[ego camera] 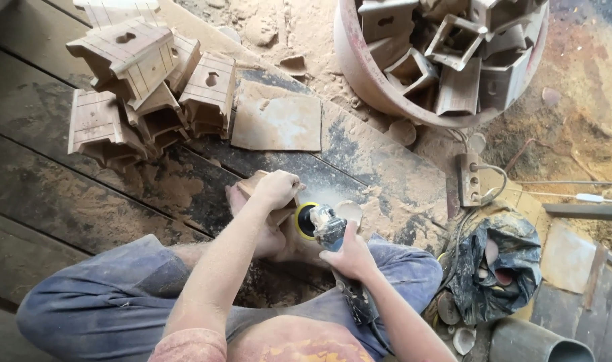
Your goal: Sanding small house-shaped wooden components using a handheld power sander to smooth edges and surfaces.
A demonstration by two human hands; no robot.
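Hands — left hand (277, 188) clamped on one wooden piece (256, 184), right hand (348, 255) gripping one sander (317, 221) — five finished pieces (145, 94) stacked beyond.

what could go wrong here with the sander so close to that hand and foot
1. The left hand pins the small wooden piece right beside the sander in the right hand; a slip may graze the fingers.
2. The bare foot props the piece, so it sits exposed too.
3. The sawdust on the boards could let the piece slide.
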